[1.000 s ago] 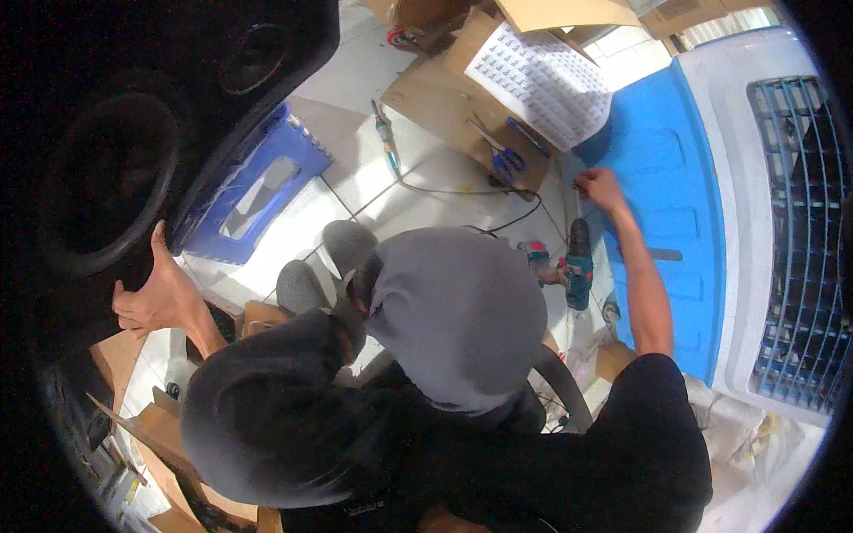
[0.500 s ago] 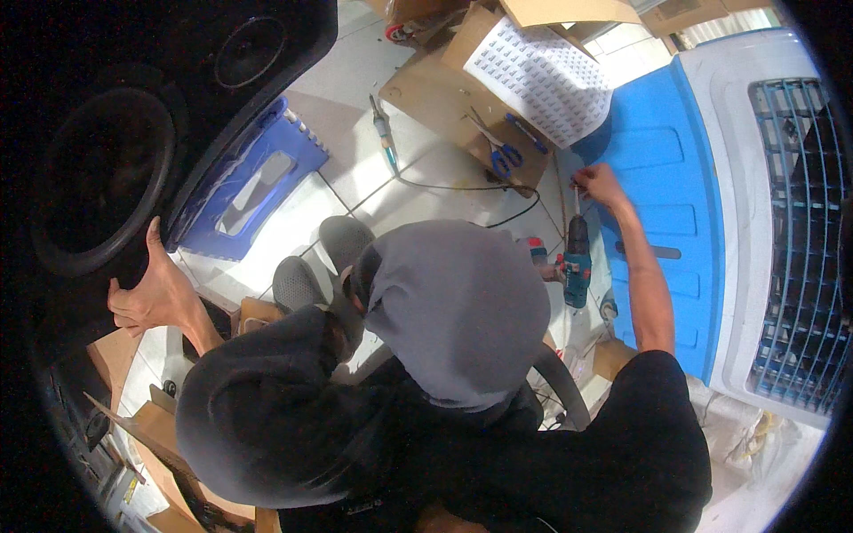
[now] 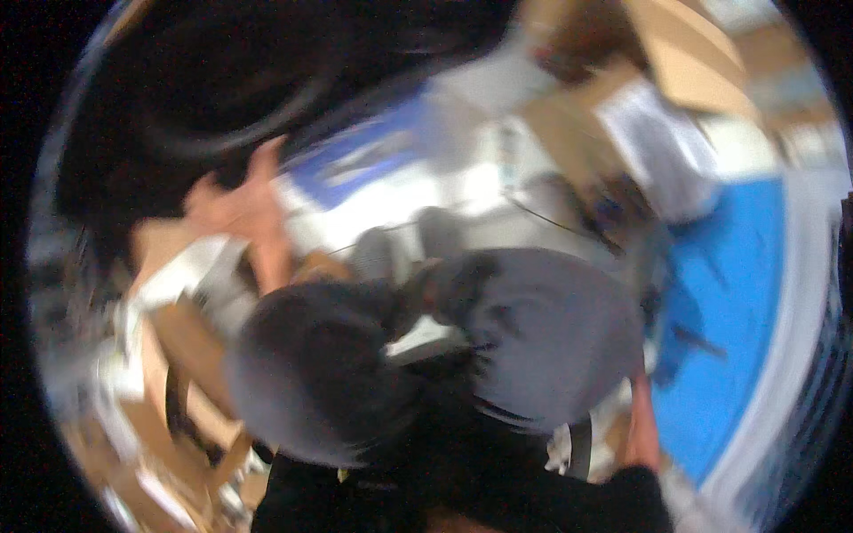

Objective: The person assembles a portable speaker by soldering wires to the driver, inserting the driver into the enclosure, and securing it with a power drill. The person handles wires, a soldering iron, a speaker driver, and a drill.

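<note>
Around 10 o'clock your left hand (image 3: 238, 206) is spread by the black speaker (image 3: 233, 84); right hand's hidden, can't tell its grip.

The left grip (image 3: 238, 202) is spread at the black speaker cabinet (image 3: 258, 84), near a blue panel (image 3: 311, 180).

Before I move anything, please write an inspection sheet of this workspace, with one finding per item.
Surface: pale floor, brightly lit; picture blurred.
Things at hand: black cabinet with round ring; blue plastic piece beside it.
Clutter: cardboard, lower left; white sheet, upper right.
Hands: left hand open at the cabinet's edge, contact unclear; right hand hidden, forearm visible.
Cables: one thin dark cable on the floor.
Surroundings: blue panel with pale frame, right.
</note>
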The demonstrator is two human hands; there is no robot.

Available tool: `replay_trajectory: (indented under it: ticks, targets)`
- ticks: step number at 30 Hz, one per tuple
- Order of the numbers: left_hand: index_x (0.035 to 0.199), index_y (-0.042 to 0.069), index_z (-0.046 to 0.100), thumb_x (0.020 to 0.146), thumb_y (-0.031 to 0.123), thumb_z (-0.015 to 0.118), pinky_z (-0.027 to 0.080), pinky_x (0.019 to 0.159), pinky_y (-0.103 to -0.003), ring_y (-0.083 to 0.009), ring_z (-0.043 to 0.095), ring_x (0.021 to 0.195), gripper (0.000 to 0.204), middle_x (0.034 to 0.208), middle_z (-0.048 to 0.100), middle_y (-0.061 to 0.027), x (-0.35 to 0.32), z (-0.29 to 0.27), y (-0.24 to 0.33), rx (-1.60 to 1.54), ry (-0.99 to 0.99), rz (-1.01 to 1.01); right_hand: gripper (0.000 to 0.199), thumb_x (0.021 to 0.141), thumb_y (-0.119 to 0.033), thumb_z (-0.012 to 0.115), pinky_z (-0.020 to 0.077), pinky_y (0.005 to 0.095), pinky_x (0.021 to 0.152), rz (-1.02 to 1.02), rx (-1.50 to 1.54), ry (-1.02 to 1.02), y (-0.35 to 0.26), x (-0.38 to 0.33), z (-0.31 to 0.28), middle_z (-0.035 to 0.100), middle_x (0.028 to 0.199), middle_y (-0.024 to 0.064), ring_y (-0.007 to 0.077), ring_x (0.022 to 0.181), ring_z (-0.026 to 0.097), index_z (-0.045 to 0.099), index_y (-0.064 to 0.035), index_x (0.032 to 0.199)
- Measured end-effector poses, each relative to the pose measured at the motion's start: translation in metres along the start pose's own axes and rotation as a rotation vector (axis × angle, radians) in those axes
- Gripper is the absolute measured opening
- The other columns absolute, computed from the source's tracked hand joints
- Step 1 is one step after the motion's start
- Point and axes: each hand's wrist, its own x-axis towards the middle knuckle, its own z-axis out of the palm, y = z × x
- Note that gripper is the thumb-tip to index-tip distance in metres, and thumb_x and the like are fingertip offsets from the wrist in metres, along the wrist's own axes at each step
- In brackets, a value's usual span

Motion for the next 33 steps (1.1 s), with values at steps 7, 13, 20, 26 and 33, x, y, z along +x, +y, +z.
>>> replay_trajectory:
  ticks: [7, 13, 20, 26, 33]
  targets:
    - [0.098, -0.007, 0.059, 0.05, 0.063, 0.088, 0.032, 0.09, -0.049, -0.0326, 0.047, 0.1, 0.09, 0.098, 0.057, -0.0149, -0.004, -0.009, 0.015, -0.026, 0.056, 0.144, 0.043, 0.092, -0.016, 0.055, 0.0501, 0.0412, 0.09, 0.258, 0.236, -0.192, -0.09, -0.06, 0.101, 0.064, 0.113, 0.017, 0.0266, 0.098, 0.064, 0.05, -0.0027, 0.133]
    - [0.094, -0.006, 0.059, 0.05, 0.061, 0.089, 0.031, 0.09, -0.046, -0.0314, 0.047, 0.099, 0.086, 0.099, 0.058, -0.0153, -0.001, -0.012, 0.019, -0.031, 0.072, 0.167, 0.042, 0.095, -0.017, 0.049, 0.0499, 0.0435, 0.093, 0.209, 0.25, -0.06, -0.085, -0.045, 0.076, 0.061, 0.118, 0.0162, 0.0278, 0.102, 0.063, 0.046, -0.0043, 0.136]
    - [0.098, -0.007, 0.058, 0.05, 0.062, 0.089, 0.031, 0.09, -0.046, -0.0314, 0.047, 0.101, 0.089, 0.099, 0.057, -0.0143, -0.003, -0.012, 0.017, -0.045, 0.053, 0.161, 0.042, 0.1, -0.018, 0.043, 0.0497, 0.0461, 0.095, 0.086, 0.327, 0.321, -0.078, -0.018, -0.05, 0.057, 0.124, 0.0152, 0.0291, 0.106, 0.061, 0.042, -0.0061, 0.139]
    - [0.094, -0.006, 0.058, 0.049, 0.063, 0.088, 0.031, 0.089, -0.045, -0.0314, 0.047, 0.098, 0.087, 0.098, 0.057, -0.0138, -0.001, -0.012, 0.016, -0.096, 0.059, 0.148, 0.041, 0.103, -0.02, 0.038, 0.0495, 0.0483, 0.098, -0.429, 0.377, 0.782, -0.12, -0.014, -0.244, 0.055, 0.129, 0.0144, 0.0302, 0.109, 0.06, 0.038, -0.0076, 0.142]
    - [0.092, -0.005, 0.057, 0.048, 0.066, 0.087, 0.029, 0.089, -0.047, -0.0327, 0.047, 0.098, 0.089, 0.097, 0.057, -0.0153, -0.002, -0.011, 0.015, -0.153, 0.042, 0.091, 0.04, 0.107, -0.021, 0.031, 0.0493, 0.0509, 0.101, -1.343, 0.396, 0.846, -0.245, -0.034, -0.312, 0.051, 0.135, 0.0134, 0.0316, 0.113, 0.058, 0.033, -0.0094, 0.146]
